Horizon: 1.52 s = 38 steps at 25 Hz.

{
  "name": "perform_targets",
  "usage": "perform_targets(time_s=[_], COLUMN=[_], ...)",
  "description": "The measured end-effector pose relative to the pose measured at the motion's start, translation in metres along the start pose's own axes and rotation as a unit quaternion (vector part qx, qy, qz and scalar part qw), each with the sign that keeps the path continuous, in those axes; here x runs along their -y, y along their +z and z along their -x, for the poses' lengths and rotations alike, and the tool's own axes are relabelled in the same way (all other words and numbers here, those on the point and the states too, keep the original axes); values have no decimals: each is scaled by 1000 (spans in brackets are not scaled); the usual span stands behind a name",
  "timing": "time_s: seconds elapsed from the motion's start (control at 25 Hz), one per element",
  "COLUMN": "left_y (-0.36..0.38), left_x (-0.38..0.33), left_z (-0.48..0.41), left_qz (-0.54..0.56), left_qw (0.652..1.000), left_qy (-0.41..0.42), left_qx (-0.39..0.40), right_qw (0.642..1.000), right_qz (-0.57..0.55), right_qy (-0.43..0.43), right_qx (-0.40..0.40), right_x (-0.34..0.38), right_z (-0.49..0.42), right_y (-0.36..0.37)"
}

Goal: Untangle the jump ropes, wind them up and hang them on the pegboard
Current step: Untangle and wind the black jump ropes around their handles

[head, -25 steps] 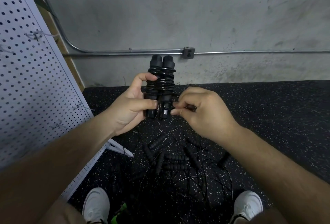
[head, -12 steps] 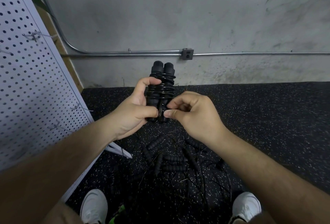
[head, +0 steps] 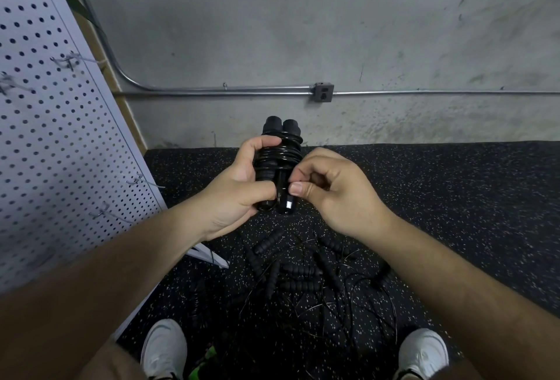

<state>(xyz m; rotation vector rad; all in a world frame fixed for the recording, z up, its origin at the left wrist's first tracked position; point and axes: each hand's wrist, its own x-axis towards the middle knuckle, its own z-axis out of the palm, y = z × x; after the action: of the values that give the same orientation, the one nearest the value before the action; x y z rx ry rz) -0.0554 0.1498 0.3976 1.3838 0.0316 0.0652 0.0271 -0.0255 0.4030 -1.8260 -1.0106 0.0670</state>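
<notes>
Head camera: a wound jump rope, its two black handles set side by side and upright with the glossy cord coiled tightly round their middle, is held at the centre of the view, above the floor and in front of the foot of the wall. The left hand grips the bundle from the left, fingers curled behind it, thumb across the lower part of the handles and forefinger hooked over the top of the coils. The right hand is closed at the bundle's right side, thumb and forefinger pinching at the cord low on the right handle; whether they hold the cord's loose end cannot be told. Below the hands, a tangle of other jump ropes lies on the black speckled rubber floor, ribbed handles and thin cords crossing one another, between a pair of white shoes. A white pegboard stands at the left, with wire hooks set in it. Behind, a grey concrete wall carries a metal pipe running into a small outlet box
</notes>
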Motion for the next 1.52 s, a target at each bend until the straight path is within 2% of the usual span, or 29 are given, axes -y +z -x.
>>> perform_targets(time_s=[0.2,0.4,0.52,0.64,0.84,1.0,1.08,1.32,1.4,1.52], left_y=[7,2,7,9,9,0,-6,-5,-5,-9], left_x=[7,0,-3,-2,-3,-14,-17,-10,-5,-8], left_z=[1,4,6,5,5,2,1,4,4,1], left_qz=[-74,-162,-208,-176,-93,-45,-32,-28,-34,-53], left_qw=[997,984,977,984,995,997,997,996,996,997], left_qy=[13,43,39,25,13,52,63,34,17,14], left_qx=[-35,-57,-36,-16,-15,-17,2,75,79,54], right_qw=[996,999,997,995,983,990,990,966,958,965], right_qz=[78,-14,-19,7,87,39,49,179,203,205], right_qy=[27,35,40,10,-114,-113,-101,-151,-156,-134], right_qx=[-44,-36,-61,-103,-116,-75,-87,-109,-127,-93], right_x=[3,8,7,7,8,11,10,8,9,11], right_z=[8,9,11,13,14,10,11,12,10,6], right_y=[12,9,12,18,23,12,7,17,25,22])
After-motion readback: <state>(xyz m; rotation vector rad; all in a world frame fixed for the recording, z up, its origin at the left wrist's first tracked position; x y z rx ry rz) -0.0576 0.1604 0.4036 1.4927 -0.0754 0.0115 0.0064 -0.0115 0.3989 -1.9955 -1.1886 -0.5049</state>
